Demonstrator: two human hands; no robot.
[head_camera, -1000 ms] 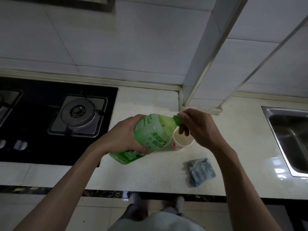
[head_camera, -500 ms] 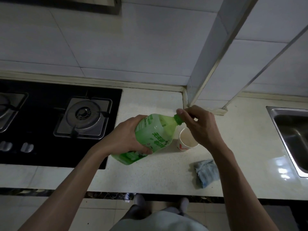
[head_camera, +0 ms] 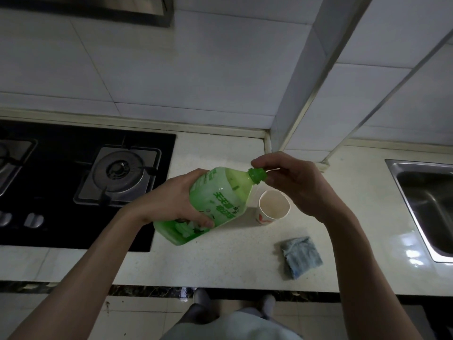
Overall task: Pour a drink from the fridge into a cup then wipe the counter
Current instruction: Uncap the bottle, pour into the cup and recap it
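The pale speckled counter [head_camera: 220, 261] serves as the work surface. It runs between a black gas hob [head_camera: 73, 182] on the left and a steel sink [head_camera: 429, 204] on the right, which leaves an open stretch for pouring away from the burners.

A large green drink bottle [head_camera: 215, 200] hangs over that stretch, tilted with its base toward the near left and its neck toward the far right. That lean brings the neck close to the person's other hand and just above the cup. The left hand [head_camera: 171, 200] wraps around the bottle's middle with fingers and thumb curled over the label. The hold looks meant to carry the weight and stop the bottle turning.

The right hand [head_camera: 299, 187] reaches in from the right and pinches the top of the bottle, the other fingers loosely curled beneath. A crumpled blue-grey cloth [head_camera: 300, 256] lies near the front edge, to the right of the bottle and apart from the cup, probably kept within reach for wiping afterwards.

A white paper cup [head_camera: 263, 218] stands upright on the counter just right of the bottle's shoulder and below the right hand. Whether it holds any drink cannot be told.

The green screw cap [head_camera: 257, 174] sits on the neck between the right thumb and forefinger, so a twist seems to be in hand, though its direction cannot be judged.
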